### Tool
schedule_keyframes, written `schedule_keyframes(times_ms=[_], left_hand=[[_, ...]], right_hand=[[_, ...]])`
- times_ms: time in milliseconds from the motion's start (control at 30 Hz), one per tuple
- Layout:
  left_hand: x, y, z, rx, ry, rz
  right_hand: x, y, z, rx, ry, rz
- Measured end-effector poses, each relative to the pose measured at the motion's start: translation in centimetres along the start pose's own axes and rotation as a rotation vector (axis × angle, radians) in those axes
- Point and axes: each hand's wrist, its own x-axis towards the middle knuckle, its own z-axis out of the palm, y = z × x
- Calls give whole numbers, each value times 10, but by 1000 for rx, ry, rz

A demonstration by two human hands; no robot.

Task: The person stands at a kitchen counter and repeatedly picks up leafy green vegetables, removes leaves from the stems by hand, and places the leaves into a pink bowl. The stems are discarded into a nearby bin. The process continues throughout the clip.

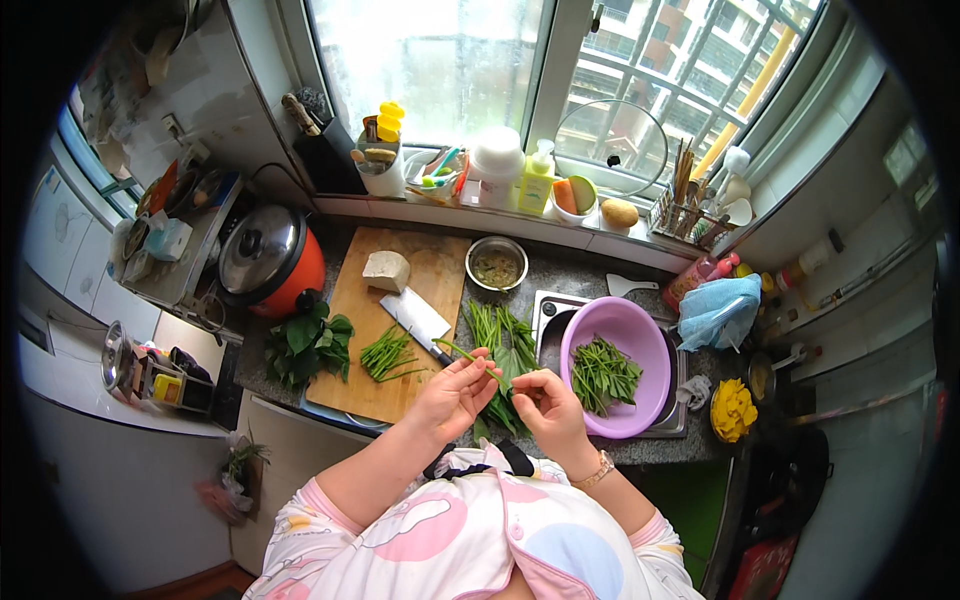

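My left hand (459, 391) pinches a long green leafy stem (454, 347) between thumb and fingers. The fingertips of my right hand (549, 411) close on its lower end, where a bit of dark green shows. Beneath both hands a bunch of leafy green stems (484, 319) lies on the counter. To the left, cut green stem pieces (388, 354) rest on a wooden cutting board (431, 259). A cleaver (415, 313) lies there too, its handle pointing at my left hand, with a pale block resembling tofu (387, 271) behind it. Plucked leaves (309, 343) are heaped beside the board.
A purple basin (651, 330) holding more greens sits over the sink (681, 420). Behind the board's right side stands a metal bowl (496, 262) of murky liquid. An orange rice cooker (271, 259) is at left. Bottles and utensils line the windowsill (450, 208).
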Motion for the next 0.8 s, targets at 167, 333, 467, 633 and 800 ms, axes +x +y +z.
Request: schedule_keyframes(times_ms=[167, 333, 467, 633, 800], left_hand=[[0, -6, 4, -20, 17, -23], [-3, -9, 5, -39, 33, -49], [-7, -11, 7, -54, 40, -54], [-11, -10, 7, -59, 35, -93], [-8, -2, -1, 43, 5, -110]], right_hand=[[2, -5, -5, -562, 7, -424], [4, -3, -8, -682, -13, -586], [5, -5, -7, -720, -24, -620], [8, -8, -3, -747, -38, -654], [6, -21, -4, -583, -295, -392]])
